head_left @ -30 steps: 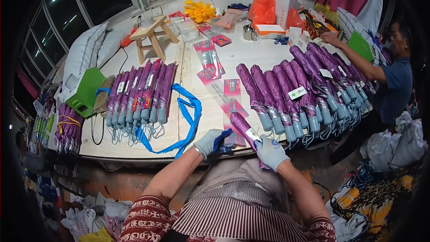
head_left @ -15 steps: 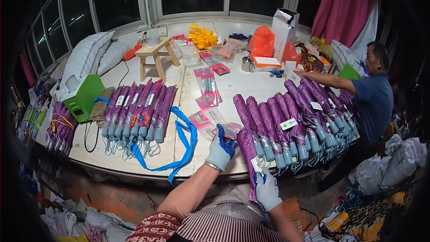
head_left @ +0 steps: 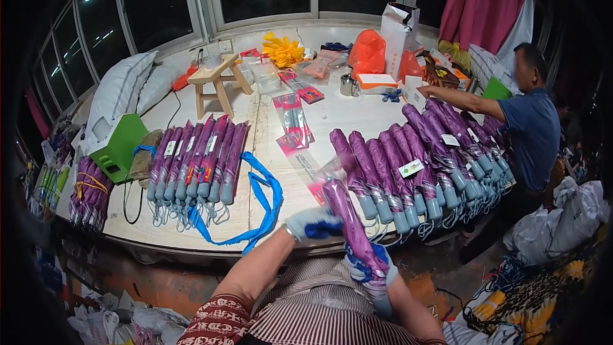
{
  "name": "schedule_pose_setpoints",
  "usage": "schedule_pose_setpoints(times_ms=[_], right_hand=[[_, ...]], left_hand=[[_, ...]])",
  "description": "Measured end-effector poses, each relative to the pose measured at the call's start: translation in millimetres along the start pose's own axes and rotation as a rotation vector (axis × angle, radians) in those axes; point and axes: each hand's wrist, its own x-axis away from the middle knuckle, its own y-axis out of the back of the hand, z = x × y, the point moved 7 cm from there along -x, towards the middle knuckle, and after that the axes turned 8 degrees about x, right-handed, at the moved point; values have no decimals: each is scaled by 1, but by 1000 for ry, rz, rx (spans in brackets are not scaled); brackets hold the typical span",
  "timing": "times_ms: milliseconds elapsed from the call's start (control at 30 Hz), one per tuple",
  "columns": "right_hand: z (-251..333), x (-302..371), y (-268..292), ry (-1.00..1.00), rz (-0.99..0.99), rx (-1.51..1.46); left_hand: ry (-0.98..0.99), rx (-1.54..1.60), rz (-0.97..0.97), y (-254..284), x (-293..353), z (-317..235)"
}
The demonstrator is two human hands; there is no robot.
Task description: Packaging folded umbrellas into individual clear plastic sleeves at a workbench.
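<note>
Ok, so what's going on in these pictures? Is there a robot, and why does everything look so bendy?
No robot here! The left hand and right hand, both in gloves, are a person's own. The camera sits on that person's head and looks down; its very wide lens makes straight edges curve. On the table lie many folded purple umbrellas, and there's a loopy blue strip and a wooden stool too. The right hand holds another umbrella. The left hand is blurry beside it, so I can't tell whether it's touching. Another person reaches over from the right.
</note>
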Motion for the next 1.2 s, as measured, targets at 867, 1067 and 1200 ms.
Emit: schedule_pose_setpoints(times_ms=[867, 1067, 1200], right_hand=[[86, 49, -97, 1302, -625, 1260], [58, 24, -72, 621, -643, 764], [12, 17, -55, 53, -207, 924]], left_hand=[[-170, 522, -143, -24, -16, 80], [-293, -4, -389, -7, 15, 63], [-309, -90, -522, 16, 45, 19]])
